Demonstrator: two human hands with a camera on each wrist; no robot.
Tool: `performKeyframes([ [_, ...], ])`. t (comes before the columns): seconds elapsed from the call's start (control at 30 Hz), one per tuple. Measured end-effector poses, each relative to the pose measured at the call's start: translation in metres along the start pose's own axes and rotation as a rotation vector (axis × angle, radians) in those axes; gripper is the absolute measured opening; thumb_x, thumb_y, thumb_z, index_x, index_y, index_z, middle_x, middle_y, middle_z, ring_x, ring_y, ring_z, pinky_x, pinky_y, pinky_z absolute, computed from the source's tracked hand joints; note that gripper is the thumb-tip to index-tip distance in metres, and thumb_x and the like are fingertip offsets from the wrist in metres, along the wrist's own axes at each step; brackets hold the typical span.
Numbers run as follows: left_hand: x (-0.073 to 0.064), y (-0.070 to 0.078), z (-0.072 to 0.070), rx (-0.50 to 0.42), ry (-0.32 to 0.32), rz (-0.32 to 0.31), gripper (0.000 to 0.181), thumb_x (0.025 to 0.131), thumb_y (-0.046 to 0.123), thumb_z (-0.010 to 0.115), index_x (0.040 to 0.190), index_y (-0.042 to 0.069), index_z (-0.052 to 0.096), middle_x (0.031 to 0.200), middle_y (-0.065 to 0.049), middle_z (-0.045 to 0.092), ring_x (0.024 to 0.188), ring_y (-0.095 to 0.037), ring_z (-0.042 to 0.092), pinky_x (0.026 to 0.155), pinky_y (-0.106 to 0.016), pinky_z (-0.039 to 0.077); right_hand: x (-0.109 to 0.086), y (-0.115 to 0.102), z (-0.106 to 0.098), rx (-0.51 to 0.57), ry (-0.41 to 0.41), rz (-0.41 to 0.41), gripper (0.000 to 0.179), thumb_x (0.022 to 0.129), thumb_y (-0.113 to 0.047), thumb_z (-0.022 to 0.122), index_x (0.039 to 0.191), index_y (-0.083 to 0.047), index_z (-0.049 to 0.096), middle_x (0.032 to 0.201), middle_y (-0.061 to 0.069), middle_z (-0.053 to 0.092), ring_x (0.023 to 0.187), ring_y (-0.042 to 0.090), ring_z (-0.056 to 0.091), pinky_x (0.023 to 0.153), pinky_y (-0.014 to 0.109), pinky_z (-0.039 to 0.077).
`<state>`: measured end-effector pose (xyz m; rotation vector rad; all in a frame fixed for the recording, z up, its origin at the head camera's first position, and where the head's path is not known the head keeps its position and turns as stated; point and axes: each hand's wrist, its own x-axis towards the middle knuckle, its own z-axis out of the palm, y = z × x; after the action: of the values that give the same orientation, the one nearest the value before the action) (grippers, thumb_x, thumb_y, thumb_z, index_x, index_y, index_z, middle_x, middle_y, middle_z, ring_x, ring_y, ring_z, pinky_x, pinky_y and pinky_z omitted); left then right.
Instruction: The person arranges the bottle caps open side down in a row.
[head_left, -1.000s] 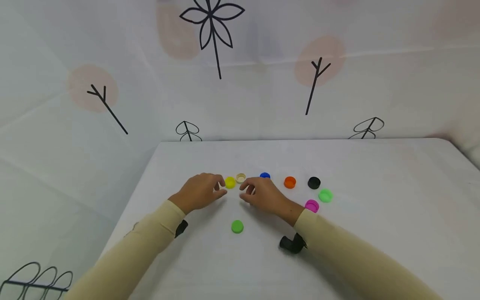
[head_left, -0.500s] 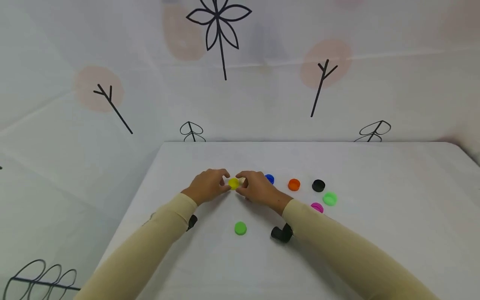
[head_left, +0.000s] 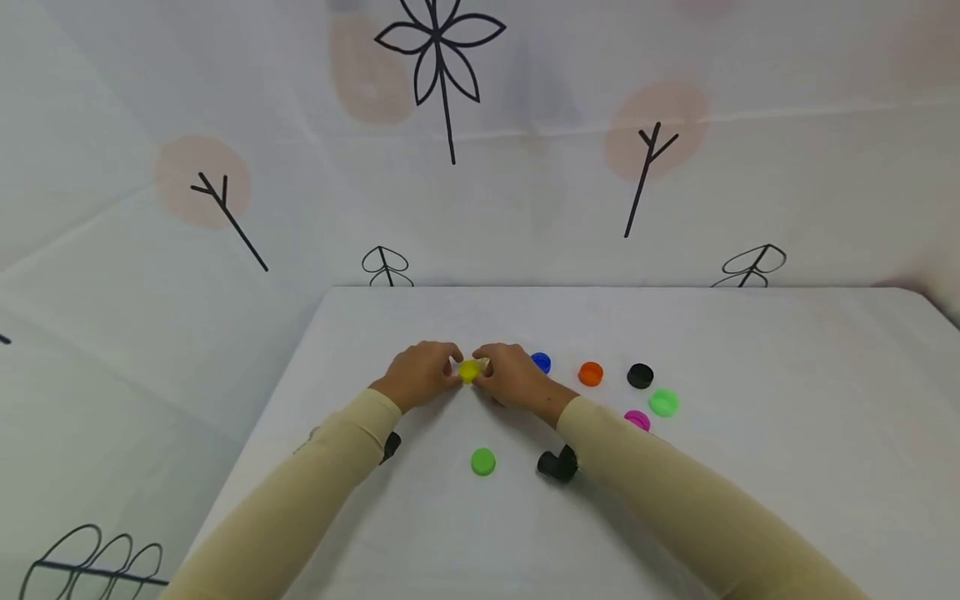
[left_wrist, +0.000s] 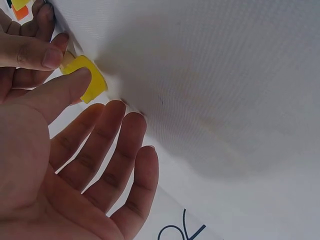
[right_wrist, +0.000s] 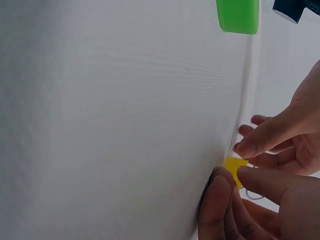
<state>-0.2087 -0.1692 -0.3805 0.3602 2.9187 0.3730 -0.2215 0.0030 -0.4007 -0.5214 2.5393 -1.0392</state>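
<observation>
A yellow bottle cap [head_left: 469,372] sits on the white table between my two hands. My left hand [head_left: 422,373] is at its left, with fingers loosely bent and spread. In the left wrist view, the left thumb overlaps the yellow cap [left_wrist: 95,82] and the forefinger lies just below it. At the right edge of the cap is my right hand [head_left: 517,377], thumb and finger bent. The right wrist view has the yellow cap [right_wrist: 235,167] at those fingertips; whether they pinch it is unclear. A cream cap [head_left: 485,363] is mostly hidden behind the right hand.
Right of the hands lie a blue cap [head_left: 541,362], an orange cap [head_left: 591,374], a black cap [head_left: 641,376], a light green cap [head_left: 664,402] and a pink cap [head_left: 637,420]. Nearer stands a green cap [head_left: 483,462]. Black wrist cameras [head_left: 558,465] hang below the forearms.
Both hands have moved in toward the yellow cap, until their fingertips are at its sides. The right hand now covers most of the cream cap. The view has shifted slightly.
</observation>
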Motion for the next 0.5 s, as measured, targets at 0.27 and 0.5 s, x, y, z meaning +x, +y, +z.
performKeyframes([
  [0.27,0.0011,0.0016,0.0016,0.007,0.001,0.001,0.029,0.090,0.022,0.075,0.116,0.010,0.071,0.090,-0.003,0.067,0.081,-0.018,0.058,0.075,-0.033,0.052,0.0020,0.0015,0.0023,0.023,0.001,0.015,0.036,0.096,-0.011,0.067,0.131,-0.002,0.062,0.092,0.011,0.068,0.054,0.016,0.061,0.051,0.019,0.051],
  [0.5,0.0007,0.0021,0.0018,0.013,0.005,0.014,0.027,0.090,0.021,0.075,0.114,0.011,0.072,0.090,-0.003,0.067,0.081,-0.017,0.058,0.075,-0.033,0.052,0.0024,0.0005,0.0022,0.020,0.008,0.012,0.034,0.095,-0.010,0.067,0.128,-0.002,0.063,0.092,0.011,0.067,0.054,0.015,0.061,0.051,0.019,0.051],
])
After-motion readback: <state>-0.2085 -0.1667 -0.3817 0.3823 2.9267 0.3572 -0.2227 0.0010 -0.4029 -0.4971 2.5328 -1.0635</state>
